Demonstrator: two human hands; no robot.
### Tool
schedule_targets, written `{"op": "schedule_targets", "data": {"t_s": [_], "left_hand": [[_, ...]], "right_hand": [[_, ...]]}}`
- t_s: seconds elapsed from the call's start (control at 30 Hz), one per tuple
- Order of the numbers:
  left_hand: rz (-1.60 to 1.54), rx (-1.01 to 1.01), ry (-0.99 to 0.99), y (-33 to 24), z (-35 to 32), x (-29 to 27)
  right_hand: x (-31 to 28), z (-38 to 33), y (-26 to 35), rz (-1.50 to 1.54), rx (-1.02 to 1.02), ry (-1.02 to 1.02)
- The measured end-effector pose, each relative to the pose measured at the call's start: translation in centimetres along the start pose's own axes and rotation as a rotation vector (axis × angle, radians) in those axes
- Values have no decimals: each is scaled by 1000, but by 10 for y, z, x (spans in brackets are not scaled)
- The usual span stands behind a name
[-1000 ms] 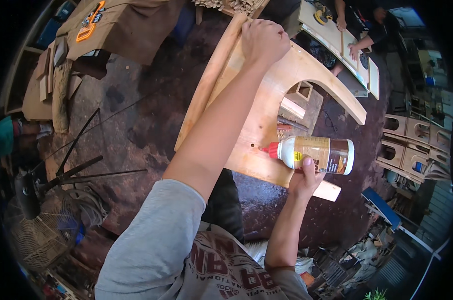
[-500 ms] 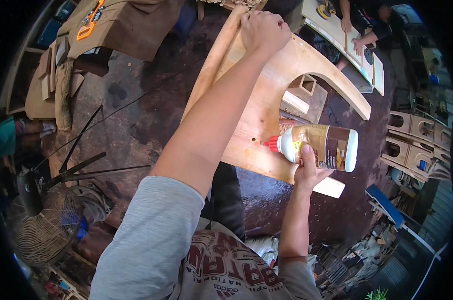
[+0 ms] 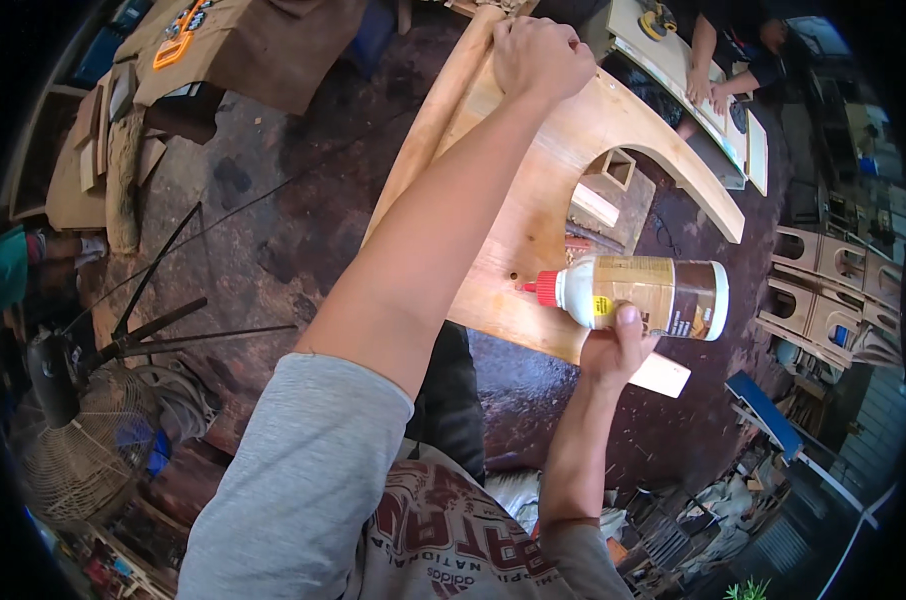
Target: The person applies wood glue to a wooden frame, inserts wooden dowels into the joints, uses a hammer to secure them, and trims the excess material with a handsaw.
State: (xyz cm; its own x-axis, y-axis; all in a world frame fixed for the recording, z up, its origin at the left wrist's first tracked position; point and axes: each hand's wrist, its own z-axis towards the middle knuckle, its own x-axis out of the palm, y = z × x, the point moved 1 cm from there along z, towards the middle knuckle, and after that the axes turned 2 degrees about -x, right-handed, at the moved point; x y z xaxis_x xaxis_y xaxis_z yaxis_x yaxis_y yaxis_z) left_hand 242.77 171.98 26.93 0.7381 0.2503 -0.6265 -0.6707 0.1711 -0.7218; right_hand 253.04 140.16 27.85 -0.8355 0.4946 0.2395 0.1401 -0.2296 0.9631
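My right hand is wrapped round a glue bottle with a white body, brown-and-gold label and red nozzle cap. The bottle lies nearly level, its nozzle pointing left beside a small dark hole in the curved wooden panel. Whether the tip touches the wood I cannot tell. At the panel's far end, my left hand is closed over the wood, its fingertips mostly hidden. A rounded wooden rail runs along the panel's left side, and a broad cut-out opens on its right.
Far right, a co-worker's hands rest on a pale board beside a yellow sander. A standing fan is at left. Brown-covered table at far left holds an orange tool set. Wooden frames stand at right.
The bottle has shifted slightly right and rolled in my right hand, showing more of its label. My left hand stays on the panel; the view has moved slightly.
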Motion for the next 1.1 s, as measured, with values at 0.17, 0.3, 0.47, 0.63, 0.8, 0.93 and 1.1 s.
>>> {"op": "schedule_targets", "data": {"t_s": [0.17, 0.3, 0.47, 0.63, 0.8, 0.93, 1.1], "left_hand": [[-12, -2, -8, 2, 1, -3], [-12, 10, 3, 3, 2, -3], [-34, 7, -24, 3, 0, -2], [-75, 9, -56, 8, 4, 6], [-67, 0, -56, 9, 5, 8], [-60, 3, -40, 7, 5, 8], [-22, 23, -109, 9, 8, 10]], "right_hand": [[7, 1, -9, -22, 49, 10], [6, 5, -13, -27, 43, 22], [1, 11, -16, -82, -2, 8], [13, 19, -13, -34, 34, -26], [9, 19, -18, -25, 30, -20], [7, 28, -12, 8, 52, 148], [12, 43, -9, -82, 144, 178]]}}
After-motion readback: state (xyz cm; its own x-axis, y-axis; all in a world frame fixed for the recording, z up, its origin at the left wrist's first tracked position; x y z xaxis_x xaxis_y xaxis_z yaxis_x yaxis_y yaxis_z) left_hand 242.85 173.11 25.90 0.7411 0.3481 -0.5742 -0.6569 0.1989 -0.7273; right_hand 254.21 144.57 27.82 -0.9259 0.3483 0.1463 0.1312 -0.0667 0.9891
